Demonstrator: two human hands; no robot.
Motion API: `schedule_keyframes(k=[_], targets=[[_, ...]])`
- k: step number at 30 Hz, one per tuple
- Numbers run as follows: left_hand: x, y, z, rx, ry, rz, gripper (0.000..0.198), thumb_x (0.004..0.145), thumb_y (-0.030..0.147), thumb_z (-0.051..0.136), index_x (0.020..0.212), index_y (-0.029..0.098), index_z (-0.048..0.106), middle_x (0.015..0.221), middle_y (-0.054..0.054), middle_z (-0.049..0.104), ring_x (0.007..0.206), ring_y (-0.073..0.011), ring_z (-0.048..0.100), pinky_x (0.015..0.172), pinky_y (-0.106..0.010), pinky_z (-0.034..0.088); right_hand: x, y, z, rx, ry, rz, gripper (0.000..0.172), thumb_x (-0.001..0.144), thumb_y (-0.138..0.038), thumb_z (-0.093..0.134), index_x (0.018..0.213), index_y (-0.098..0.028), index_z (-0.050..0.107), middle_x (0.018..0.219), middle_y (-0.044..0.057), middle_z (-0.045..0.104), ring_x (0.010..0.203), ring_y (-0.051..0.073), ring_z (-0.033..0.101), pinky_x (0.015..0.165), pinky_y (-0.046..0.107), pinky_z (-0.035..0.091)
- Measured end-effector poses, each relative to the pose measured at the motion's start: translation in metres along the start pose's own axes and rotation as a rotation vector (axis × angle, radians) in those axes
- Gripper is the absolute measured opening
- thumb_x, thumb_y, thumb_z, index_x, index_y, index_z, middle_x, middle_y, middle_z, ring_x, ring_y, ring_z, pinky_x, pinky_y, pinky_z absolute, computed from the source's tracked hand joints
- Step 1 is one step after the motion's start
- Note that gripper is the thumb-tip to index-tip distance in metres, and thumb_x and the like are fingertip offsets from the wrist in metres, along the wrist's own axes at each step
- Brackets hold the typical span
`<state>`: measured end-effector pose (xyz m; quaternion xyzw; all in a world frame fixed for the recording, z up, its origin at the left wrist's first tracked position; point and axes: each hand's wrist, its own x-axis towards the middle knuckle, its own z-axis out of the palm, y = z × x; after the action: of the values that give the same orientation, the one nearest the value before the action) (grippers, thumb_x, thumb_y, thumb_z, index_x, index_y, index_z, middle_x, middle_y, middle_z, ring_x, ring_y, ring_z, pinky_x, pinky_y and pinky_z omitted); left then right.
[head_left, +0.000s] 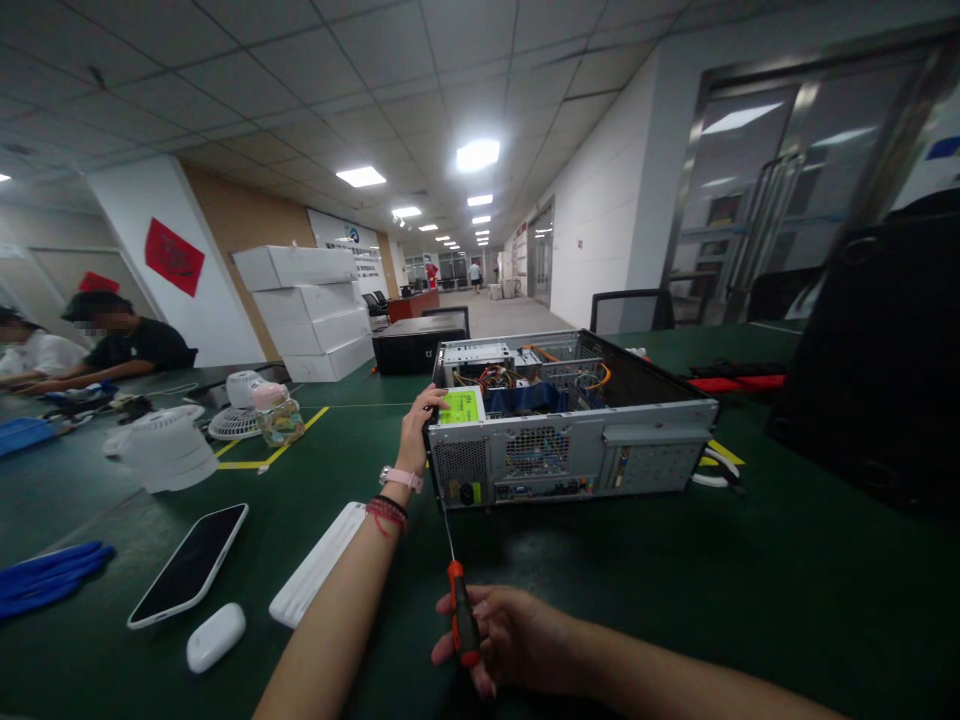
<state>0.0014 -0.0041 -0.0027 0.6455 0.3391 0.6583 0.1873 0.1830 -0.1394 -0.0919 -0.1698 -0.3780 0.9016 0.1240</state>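
Observation:
An open desktop computer case lies on the green table with its rear panel facing me. Its inside shows cables, a blue ribbon and a power supply with a yellow-green label. My left hand grips the case's left upper edge, fingers curled over the top beside that label. In my right hand is a screwdriver with an orange and black handle, held loosely between the fingers. Its thin shaft points up to the lower left corner of the rear panel. Whether the tip sits in a screw, I cannot tell.
At the left lie a phone, a white earbud case, a white slab-like object and blue gloves. Beyond stand a small white fan, stacked white boxes and a black case. A person sits far left.

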Motion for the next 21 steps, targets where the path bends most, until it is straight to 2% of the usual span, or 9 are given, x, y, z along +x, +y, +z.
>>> schedule_keyframes(k=[11, 21], targets=[[0.000, 0.002, 0.000, 0.002, 0.003, -0.003, 0.028, 0.077, 0.026, 0.035, 0.073, 0.017, 0.060, 0.110, -0.009, 0.064, 0.127, -0.0262, 0.042, 0.109, -0.043, 0.026, -0.001, 0.002, 0.005, -0.041, 0.117, -0.024, 0.042, 0.066, -0.027, 0.067, 0.101, -0.016, 0.047, 0.077, 0.001, 0.065, 0.047, 0.007, 0.054, 0.055, 0.025, 0.036], [0.000, 0.003, 0.001, 0.030, 0.000, 0.000, 0.031, 0.081, 0.029, 0.032, 0.074, 0.017, 0.060, 0.110, -0.008, 0.064, 0.127, -0.0251, 0.042, 0.109, -0.041, 0.027, -0.004, -0.001, 0.012, -0.056, 0.169, -0.016, 0.040, 0.066, -0.031, 0.069, 0.096, -0.019, 0.044, 0.071, -0.004, 0.061, 0.040, 0.003, 0.045, 0.050, 0.023, 0.029]])
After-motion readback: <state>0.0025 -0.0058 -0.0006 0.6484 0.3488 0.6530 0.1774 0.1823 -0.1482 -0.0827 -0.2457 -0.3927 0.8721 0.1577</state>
